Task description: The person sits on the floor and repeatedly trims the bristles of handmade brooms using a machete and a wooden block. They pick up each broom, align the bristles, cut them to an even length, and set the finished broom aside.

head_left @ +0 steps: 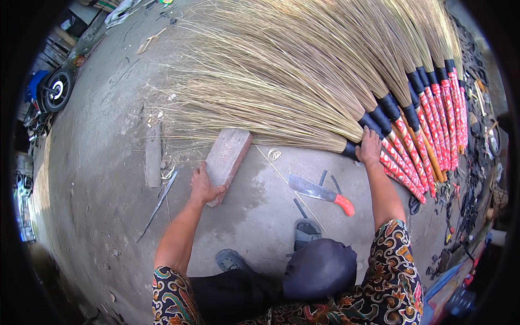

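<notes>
My left hand is closed around the near end of a thick wooden block, fingers on its left side and thumb on its right. The block's far end lies against the bristle tips of the nearest grass broom. At that broom's black binding, my right hand is closed over the neck, where the bristles meet the red-and-white wrapped handle. Several similar brooms fan out beyond it, overlapping, with their handles toward the right. Between my hands, a broad-bladed knife with a red-orange handle lies on the ground.
Dark strips lie near the knife. A thin pale stick crosses the ground, and a flat wooden piece sits left of the block. Black scraps litter the far right. A motorbike wheel shows at the upper left.
</notes>
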Demonstrator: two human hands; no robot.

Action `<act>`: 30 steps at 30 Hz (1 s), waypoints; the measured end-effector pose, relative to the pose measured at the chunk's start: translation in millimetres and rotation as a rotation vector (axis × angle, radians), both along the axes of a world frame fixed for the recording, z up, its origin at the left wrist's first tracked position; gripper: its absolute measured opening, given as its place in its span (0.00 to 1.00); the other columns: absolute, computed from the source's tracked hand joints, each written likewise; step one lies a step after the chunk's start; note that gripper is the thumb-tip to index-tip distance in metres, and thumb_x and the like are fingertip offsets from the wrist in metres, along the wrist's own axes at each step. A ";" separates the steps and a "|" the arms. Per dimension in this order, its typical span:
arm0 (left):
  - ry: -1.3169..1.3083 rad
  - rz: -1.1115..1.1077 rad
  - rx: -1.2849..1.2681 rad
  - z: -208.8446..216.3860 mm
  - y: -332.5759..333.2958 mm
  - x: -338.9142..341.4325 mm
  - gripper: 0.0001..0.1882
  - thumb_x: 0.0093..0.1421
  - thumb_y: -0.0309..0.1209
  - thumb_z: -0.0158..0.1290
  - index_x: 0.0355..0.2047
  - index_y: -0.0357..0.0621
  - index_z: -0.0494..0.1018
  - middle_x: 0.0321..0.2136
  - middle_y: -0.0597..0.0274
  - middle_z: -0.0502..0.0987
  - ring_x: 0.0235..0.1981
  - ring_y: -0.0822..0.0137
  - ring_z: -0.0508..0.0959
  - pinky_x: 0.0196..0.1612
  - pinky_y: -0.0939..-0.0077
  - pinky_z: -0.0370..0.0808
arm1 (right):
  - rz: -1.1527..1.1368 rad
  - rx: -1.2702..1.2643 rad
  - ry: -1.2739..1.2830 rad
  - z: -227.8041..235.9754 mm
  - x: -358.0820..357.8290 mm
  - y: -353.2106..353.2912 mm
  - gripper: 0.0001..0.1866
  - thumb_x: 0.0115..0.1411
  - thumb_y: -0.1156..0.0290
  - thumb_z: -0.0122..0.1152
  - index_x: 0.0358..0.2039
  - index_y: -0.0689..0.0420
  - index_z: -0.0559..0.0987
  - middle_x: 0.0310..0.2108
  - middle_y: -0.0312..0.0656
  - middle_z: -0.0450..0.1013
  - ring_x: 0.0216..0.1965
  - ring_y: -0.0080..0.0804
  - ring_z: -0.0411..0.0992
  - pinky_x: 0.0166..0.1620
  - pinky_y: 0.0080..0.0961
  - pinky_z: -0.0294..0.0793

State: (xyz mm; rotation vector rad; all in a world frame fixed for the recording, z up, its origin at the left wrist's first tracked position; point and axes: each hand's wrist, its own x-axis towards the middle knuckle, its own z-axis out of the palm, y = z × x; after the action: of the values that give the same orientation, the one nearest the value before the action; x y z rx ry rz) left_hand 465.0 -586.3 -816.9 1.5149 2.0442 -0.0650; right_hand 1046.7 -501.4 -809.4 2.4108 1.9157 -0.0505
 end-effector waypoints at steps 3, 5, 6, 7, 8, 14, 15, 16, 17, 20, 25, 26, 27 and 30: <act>-0.017 0.051 -0.010 5.3 -6.6 16.4 0.67 0.42 0.47 0.77 0.75 0.39 0.49 0.67 0.34 0.60 0.68 0.36 0.64 0.71 0.48 0.65 | 0.106 -0.098 0.050 16.7 6.6 10.2 0.43 0.48 0.68 0.75 0.64 0.60 0.67 0.57 0.52 0.67 0.61 0.53 0.67 0.64 0.47 0.69; 0.005 0.073 -0.006 6.8 -9.7 28.9 0.66 0.43 0.48 0.77 0.74 0.38 0.49 0.67 0.35 0.60 0.68 0.36 0.63 0.70 0.48 0.65 | 0.208 -0.062 0.067 31.4 9.0 7.6 0.41 0.46 0.66 0.76 0.60 0.61 0.69 0.54 0.52 0.68 0.60 0.55 0.67 0.62 0.47 0.70; 0.027 0.085 -0.016 6.8 -9.9 33.5 0.65 0.44 0.48 0.77 0.74 0.38 0.50 0.66 0.35 0.60 0.68 0.36 0.63 0.70 0.48 0.66 | 0.248 -0.012 0.061 39.9 9.2 4.4 0.40 0.45 0.65 0.77 0.59 0.61 0.70 0.53 0.53 0.69 0.60 0.55 0.68 0.62 0.48 0.70; 0.040 0.082 -0.066 6.0 -9.4 36.8 0.65 0.45 0.49 0.77 0.74 0.38 0.49 0.67 0.35 0.60 0.68 0.35 0.63 0.70 0.48 0.66 | 0.286 0.052 0.111 48.0 6.9 -0.6 0.41 0.45 0.64 0.76 0.59 0.62 0.70 0.51 0.55 0.71 0.58 0.57 0.70 0.59 0.48 0.73; 0.059 0.076 -0.120 4.8 -7.3 38.4 0.65 0.46 0.50 0.76 0.73 0.38 0.49 0.67 0.36 0.59 0.68 0.34 0.63 0.69 0.48 0.67 | 0.318 0.075 0.198 57.1 2.7 -4.4 0.41 0.45 0.64 0.76 0.59 0.62 0.70 0.51 0.56 0.71 0.57 0.58 0.71 0.59 0.48 0.73; 0.081 -0.134 -0.266 11.4 26.4 28.0 0.55 0.55 0.62 0.67 0.69 0.34 0.62 0.62 0.31 0.70 0.64 0.38 0.73 0.64 0.52 0.73 | 0.430 0.258 0.361 144.2 -60.1 -21.8 0.40 0.46 0.66 0.75 0.61 0.61 0.70 0.52 0.57 0.73 0.53 0.59 0.75 0.56 0.48 0.77; 0.091 -0.207 -0.276 20.9 36.4 27.4 0.54 0.56 0.65 0.64 0.67 0.33 0.65 0.60 0.31 0.73 0.62 0.40 0.75 0.64 0.53 0.73 | 0.457 0.308 0.393 163.1 -73.8 -21.1 0.41 0.47 0.67 0.75 0.61 0.61 0.70 0.53 0.56 0.74 0.54 0.58 0.75 0.56 0.47 0.77; -0.027 -0.227 -0.178 34.0 43.9 28.6 0.52 0.58 0.66 0.61 0.66 0.32 0.68 0.58 0.32 0.76 0.61 0.42 0.77 0.64 0.55 0.74 | 0.460 0.390 0.397 182.3 -87.5 -20.7 0.42 0.47 0.67 0.75 0.63 0.61 0.69 0.56 0.58 0.73 0.57 0.58 0.74 0.59 0.46 0.76; -0.117 -0.246 -0.117 51.3 50.0 31.8 0.50 0.60 0.67 0.58 0.64 0.31 0.71 0.56 0.33 0.78 0.59 0.44 0.79 0.64 0.57 0.74 | 0.511 0.483 0.427 202.4 -100.4 -15.0 0.42 0.49 0.68 0.74 0.65 0.62 0.68 0.57 0.60 0.73 0.60 0.58 0.72 0.62 0.45 0.73; -0.452 -0.157 0.178 127.2 75.5 46.6 0.46 0.64 0.63 0.58 0.65 0.32 0.70 0.58 0.39 0.78 0.60 0.48 0.79 0.63 0.60 0.74 | 0.566 0.623 0.583 266.5 -138.3 0.9 0.43 0.52 0.63 0.74 0.66 0.65 0.68 0.58 0.59 0.74 0.58 0.51 0.75 0.63 0.41 0.72; -0.836 -0.134 0.679 259.3 66.9 89.6 0.44 0.67 0.60 0.57 0.66 0.33 0.67 0.55 0.41 0.78 0.57 0.55 0.80 0.60 0.59 0.77 | 0.472 0.549 1.212 349.0 -228.2 41.1 0.34 0.62 0.55 0.71 0.55 0.72 0.72 0.39 0.47 0.79 0.35 0.30 0.80 0.38 0.27 0.82; -0.883 -0.146 0.666 273.7 59.7 101.3 0.42 0.68 0.58 0.56 0.66 0.34 0.67 0.56 0.41 0.77 0.59 0.56 0.78 0.62 0.60 0.75 | 0.505 0.512 1.441 355.2 -249.8 45.1 0.27 0.64 0.58 0.70 0.53 0.67 0.74 0.40 0.42 0.80 0.35 0.26 0.79 0.39 0.25 0.82; -0.947 -0.184 0.704 283.3 52.2 111.6 0.40 0.70 0.56 0.55 0.66 0.34 0.66 0.57 0.42 0.77 0.60 0.57 0.77 0.63 0.60 0.74 | 0.575 0.495 1.583 358.0 -269.5 47.7 0.25 0.65 0.58 0.69 0.52 0.65 0.75 0.40 0.41 0.80 0.36 0.26 0.79 0.41 0.26 0.82; -0.930 -0.240 0.744 294.8 33.9 111.0 0.30 0.72 0.50 0.54 0.60 0.34 0.67 0.43 0.52 0.80 0.45 0.63 0.82 0.50 0.64 0.80 | 0.637 0.437 1.965 344.9 -305.3 45.1 0.25 0.66 0.58 0.69 0.54 0.62 0.75 0.44 0.40 0.79 0.43 0.28 0.79 0.51 0.31 0.80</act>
State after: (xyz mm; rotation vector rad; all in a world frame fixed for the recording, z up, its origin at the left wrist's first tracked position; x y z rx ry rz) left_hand 576.0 -552.3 -522.1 1.7076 1.1422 1.1869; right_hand 741.4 -456.4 -464.5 1.2351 3.1055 -3.0013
